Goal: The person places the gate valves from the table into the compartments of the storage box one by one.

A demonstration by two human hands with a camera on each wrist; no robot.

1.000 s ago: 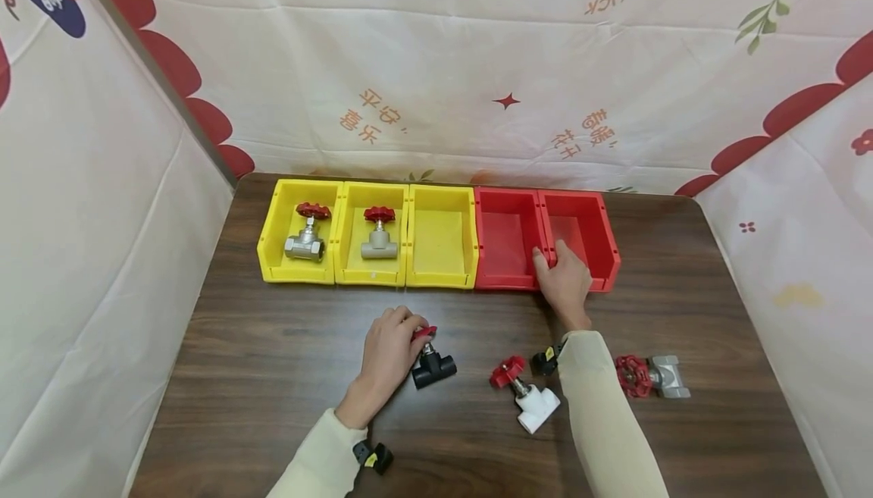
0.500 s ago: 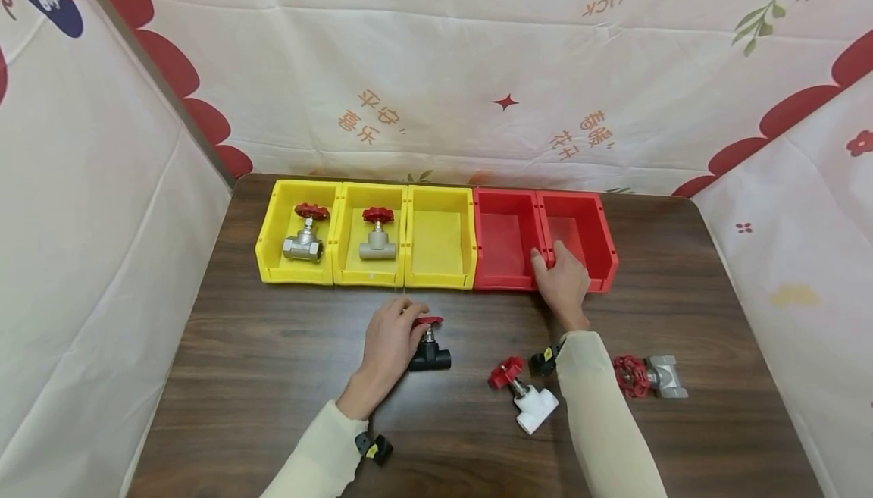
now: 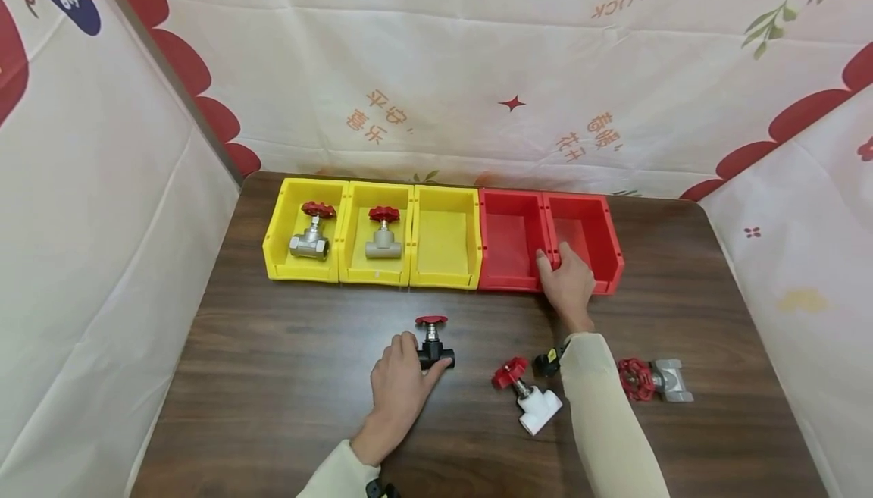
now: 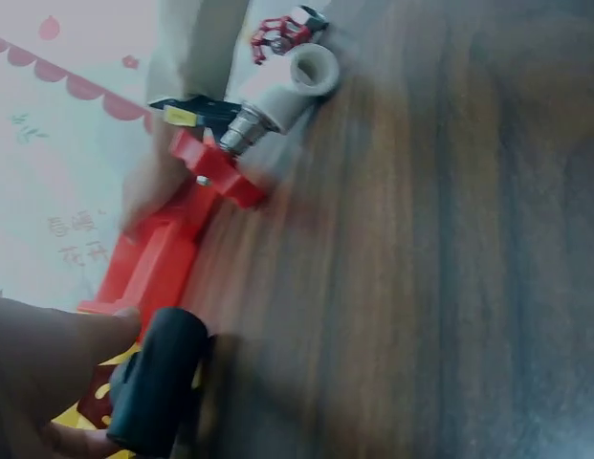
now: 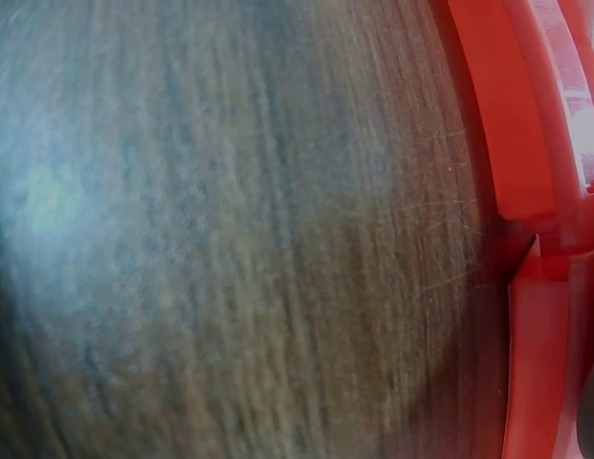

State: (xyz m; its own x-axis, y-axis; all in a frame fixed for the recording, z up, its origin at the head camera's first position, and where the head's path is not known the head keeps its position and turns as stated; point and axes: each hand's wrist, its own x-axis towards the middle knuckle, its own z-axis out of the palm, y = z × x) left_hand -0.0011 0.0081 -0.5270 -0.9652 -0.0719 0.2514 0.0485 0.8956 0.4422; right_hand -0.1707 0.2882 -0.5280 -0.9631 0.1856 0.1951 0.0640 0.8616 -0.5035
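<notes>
My left hand (image 3: pixel 398 390) holds a black tee-shaped valve (image 3: pixel 433 348) by its body, thumb at one end and fingers at the other. The valve stands upright, its red handwheel on top. In the left wrist view the black pipe end (image 4: pixel 161 382) shows between thumb and finger. My right hand (image 3: pixel 569 286) grips the adjoining front walls of two red bins, thumb over the left red bin (image 3: pixel 513 283) and fingers in the right red bin (image 3: pixel 609 263). Only a sliver of that hand shows in the right wrist view, beside the red bin wall (image 5: pixel 536 354).
Three yellow bins (image 3: pixel 445 280) adjoin the red ones; the left holds a metal valve (image 3: pixel 310 242), the middle a grey valve (image 3: pixel 383 243). A white valve (image 3: pixel 539 407) lies on the wooden table (image 3: pixel 273 377). Right of my right forearm lies another metal valve (image 3: pixel 668 380).
My left hand has shifted from the black valve's red handwheel down to its body. The valve has turned from tilted to upright. My right hand stays on the red bins.
</notes>
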